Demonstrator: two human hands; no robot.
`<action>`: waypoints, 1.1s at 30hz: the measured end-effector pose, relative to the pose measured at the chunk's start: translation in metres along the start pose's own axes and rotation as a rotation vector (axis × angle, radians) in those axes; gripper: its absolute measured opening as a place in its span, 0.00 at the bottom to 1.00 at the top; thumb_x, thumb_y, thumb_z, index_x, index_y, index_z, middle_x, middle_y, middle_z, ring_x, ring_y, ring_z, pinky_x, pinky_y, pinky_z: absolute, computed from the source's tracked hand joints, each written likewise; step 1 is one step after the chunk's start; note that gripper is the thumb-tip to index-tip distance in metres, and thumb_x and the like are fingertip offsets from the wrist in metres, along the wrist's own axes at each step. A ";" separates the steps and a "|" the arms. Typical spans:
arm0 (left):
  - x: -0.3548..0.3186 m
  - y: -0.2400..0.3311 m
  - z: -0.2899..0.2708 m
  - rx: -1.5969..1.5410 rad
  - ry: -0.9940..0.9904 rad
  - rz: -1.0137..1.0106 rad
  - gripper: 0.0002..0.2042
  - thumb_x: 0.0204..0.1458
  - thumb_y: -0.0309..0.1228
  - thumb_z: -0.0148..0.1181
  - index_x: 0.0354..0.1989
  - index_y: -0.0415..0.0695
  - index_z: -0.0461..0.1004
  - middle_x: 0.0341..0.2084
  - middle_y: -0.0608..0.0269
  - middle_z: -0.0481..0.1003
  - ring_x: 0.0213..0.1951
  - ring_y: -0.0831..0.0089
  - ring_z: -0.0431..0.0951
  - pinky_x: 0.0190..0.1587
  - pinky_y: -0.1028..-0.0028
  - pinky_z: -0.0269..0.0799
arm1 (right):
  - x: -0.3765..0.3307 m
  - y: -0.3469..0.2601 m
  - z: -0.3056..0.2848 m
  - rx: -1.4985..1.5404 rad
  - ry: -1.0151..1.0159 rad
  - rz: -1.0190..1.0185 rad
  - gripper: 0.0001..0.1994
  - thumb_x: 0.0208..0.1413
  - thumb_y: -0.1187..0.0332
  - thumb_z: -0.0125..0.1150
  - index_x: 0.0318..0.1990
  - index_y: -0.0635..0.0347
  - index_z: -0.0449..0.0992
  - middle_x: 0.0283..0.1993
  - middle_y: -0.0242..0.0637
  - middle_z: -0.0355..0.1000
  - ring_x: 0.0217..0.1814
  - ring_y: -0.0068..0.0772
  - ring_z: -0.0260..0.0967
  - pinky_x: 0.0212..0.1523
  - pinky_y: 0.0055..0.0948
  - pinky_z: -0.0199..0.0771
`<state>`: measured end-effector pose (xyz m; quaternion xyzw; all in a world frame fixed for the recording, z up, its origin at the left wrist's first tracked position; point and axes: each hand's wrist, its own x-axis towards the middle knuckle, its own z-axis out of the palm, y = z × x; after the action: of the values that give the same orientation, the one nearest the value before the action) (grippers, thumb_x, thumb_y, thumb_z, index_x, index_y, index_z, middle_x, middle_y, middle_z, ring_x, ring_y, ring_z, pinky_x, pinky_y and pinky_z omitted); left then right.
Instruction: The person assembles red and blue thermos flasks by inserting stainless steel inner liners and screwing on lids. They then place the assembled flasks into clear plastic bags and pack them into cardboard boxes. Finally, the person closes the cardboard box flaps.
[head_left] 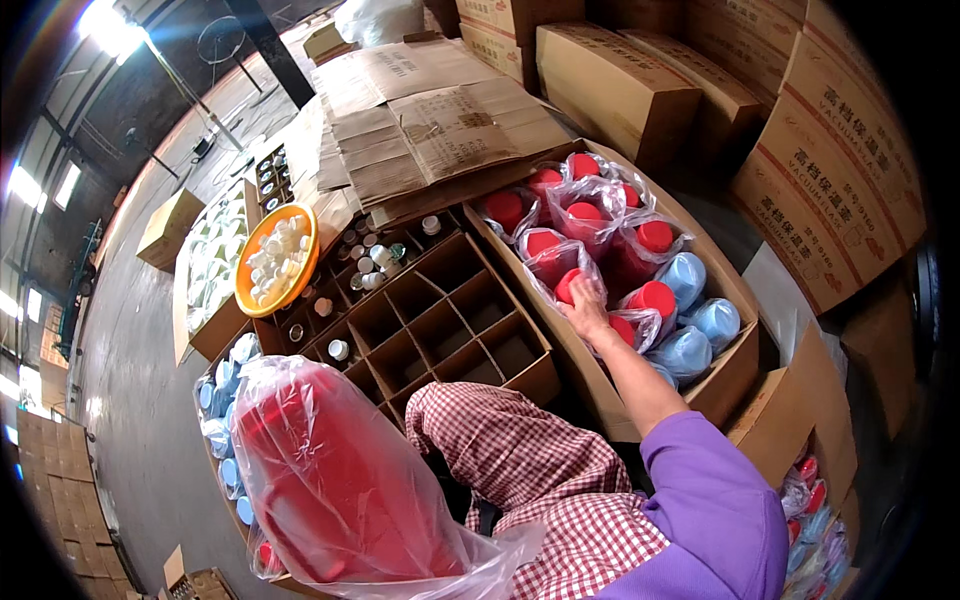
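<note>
Lettering (835,165) on brown cartons (775,195), on flattened cardboard (460,130)

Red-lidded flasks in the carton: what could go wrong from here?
The right hand is at one red lid; loose plastic bags crowd around it and could snag. The bagged red flask in the foreground leans and might slip if poorly supported; what holds it isn't visible.

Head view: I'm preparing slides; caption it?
Right hand touching a red cap in a cardboard box of bagged containers.

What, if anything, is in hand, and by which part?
The right hand grasps a red-capped flask by its cap. The left hand is out of view, so its hold cannot be told.
</note>
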<state>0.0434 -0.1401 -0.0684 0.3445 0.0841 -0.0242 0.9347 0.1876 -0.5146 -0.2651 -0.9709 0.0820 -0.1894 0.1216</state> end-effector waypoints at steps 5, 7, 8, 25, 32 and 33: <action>-0.013 0.025 -0.008 -0.009 0.023 0.114 0.22 0.62 0.42 0.40 0.54 0.37 0.65 0.46 0.50 0.73 0.45 0.61 0.76 0.47 0.64 0.74 | 0.023 -0.083 -0.064 0.597 -0.328 0.190 0.20 0.48 0.56 0.61 0.45 0.60 0.77 0.43 0.52 0.74 0.54 0.43 0.70 0.60 0.40 0.61; -0.014 0.034 -0.009 -0.025 0.018 0.153 0.22 0.62 0.42 0.40 0.54 0.37 0.65 0.46 0.50 0.73 0.45 0.61 0.75 0.47 0.64 0.73 | 0.028 -0.129 -0.103 1.328 -0.489 0.060 0.28 0.48 0.55 0.63 0.56 0.60 0.70 0.56 0.44 0.70 0.60 0.37 0.65 0.58 0.31 0.63; -0.014 0.042 -0.010 -0.028 0.022 0.180 0.22 0.62 0.42 0.40 0.55 0.37 0.65 0.46 0.50 0.73 0.45 0.62 0.75 0.47 0.64 0.73 | 0.025 -0.167 -0.144 1.437 -0.621 -0.123 0.35 0.48 0.53 0.64 0.62 0.56 0.63 0.65 0.39 0.60 0.66 0.37 0.56 0.62 0.34 0.58; -0.069 0.082 -0.064 0.400 0.343 0.439 0.34 0.58 0.53 0.45 0.61 0.34 0.56 0.55 0.49 0.66 0.51 0.63 0.71 0.50 0.67 0.68 | 0.018 -0.326 -0.242 1.580 -1.459 -0.130 0.11 0.60 0.63 0.51 0.35 0.63 0.72 0.28 0.37 0.72 0.34 0.33 0.75 0.35 0.29 0.78; -0.139 0.046 0.024 1.390 0.463 0.667 0.47 0.35 0.30 0.68 0.66 0.37 0.46 0.62 0.44 0.57 0.61 0.54 0.61 0.59 0.64 0.61 | 0.081 -0.350 -0.313 2.489 -0.461 -0.371 0.12 0.59 0.72 0.49 0.48 0.67 0.69 0.47 0.45 0.72 0.53 0.42 0.69 0.63 0.56 0.60; -0.139 0.046 0.029 1.624 0.506 0.636 0.43 0.39 0.23 0.61 0.66 0.36 0.45 0.61 0.45 0.59 0.60 0.57 0.64 0.57 0.65 0.64 | 0.083 -0.345 -0.318 2.451 -0.212 -0.497 0.13 0.57 0.73 0.51 0.48 0.67 0.69 0.48 0.43 0.72 0.53 0.41 0.69 0.65 0.57 0.56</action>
<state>-0.0849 -0.1258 0.0070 0.8994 0.1449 0.2597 0.3204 0.1790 -0.2665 0.1419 -0.2193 -0.3429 -0.0800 0.9099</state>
